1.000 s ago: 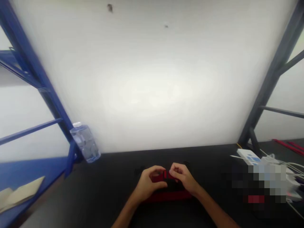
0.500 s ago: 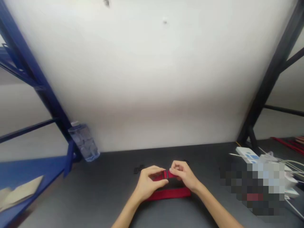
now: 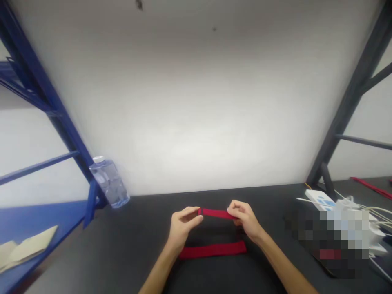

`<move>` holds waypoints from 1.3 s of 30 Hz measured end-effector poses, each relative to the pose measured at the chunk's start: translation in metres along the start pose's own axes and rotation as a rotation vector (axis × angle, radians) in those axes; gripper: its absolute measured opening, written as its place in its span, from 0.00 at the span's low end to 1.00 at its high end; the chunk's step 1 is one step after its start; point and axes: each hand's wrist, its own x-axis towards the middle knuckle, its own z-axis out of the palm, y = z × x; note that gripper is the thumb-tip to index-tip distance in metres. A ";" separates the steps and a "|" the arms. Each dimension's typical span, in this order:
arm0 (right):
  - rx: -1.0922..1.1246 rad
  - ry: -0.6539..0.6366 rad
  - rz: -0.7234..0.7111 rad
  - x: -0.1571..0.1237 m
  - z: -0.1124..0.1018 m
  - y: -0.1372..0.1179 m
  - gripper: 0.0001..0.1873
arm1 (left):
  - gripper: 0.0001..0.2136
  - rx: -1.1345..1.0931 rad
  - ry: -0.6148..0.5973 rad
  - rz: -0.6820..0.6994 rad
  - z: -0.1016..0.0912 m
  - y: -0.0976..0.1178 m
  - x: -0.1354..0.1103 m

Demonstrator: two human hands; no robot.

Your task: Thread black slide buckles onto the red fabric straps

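Observation:
A red strap [image 3: 217, 213] is stretched between my two hands above the black tabletop. My left hand [image 3: 181, 225] pinches its left end, where a small dark slider buckle [image 3: 200, 211] sits on the webbing. Thumb and fingers of my right hand [image 3: 243, 218] are closed on the strap's other end. Nearer to me, a flat red length of webbing [image 3: 214, 250] lies on the table below the hands. Whether it joins the held strap cannot be seen.
A clear plastic bottle [image 3: 110, 183] leans by the blue frame post at left. White cables [image 3: 375, 210] and a white box [image 3: 318, 198] lie at right beside a blurred patch. Beige pieces [image 3: 32, 247] rest on a blue surface at far left. A pale wall rises behind.
My hands have moved apart and slightly up, and a longer stretch of red strap now shows between them. The small black parts behind my left hand are no longer visible.

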 end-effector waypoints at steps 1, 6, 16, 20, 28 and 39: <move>0.001 0.002 0.000 0.000 -0.001 0.000 0.19 | 0.13 -0.088 0.059 -0.025 -0.002 -0.002 0.002; -0.011 -0.020 -0.001 -0.001 0.000 0.000 0.18 | 0.19 -0.232 0.328 -0.027 -0.023 -0.008 0.016; -0.097 -0.104 0.006 -0.005 0.011 0.002 0.19 | 0.17 0.916 0.186 0.180 -0.063 -0.043 0.027; -0.123 -0.107 -0.008 -0.005 0.011 0.001 0.20 | 0.15 1.034 0.066 0.222 -0.062 -0.048 0.027; -0.177 -0.109 -0.043 -0.005 0.014 0.002 0.20 | 0.14 1.121 -0.013 0.182 -0.054 -0.052 0.024; -0.225 -0.114 -0.069 -0.006 0.015 0.002 0.20 | 0.15 1.153 -0.030 0.164 -0.053 -0.052 0.021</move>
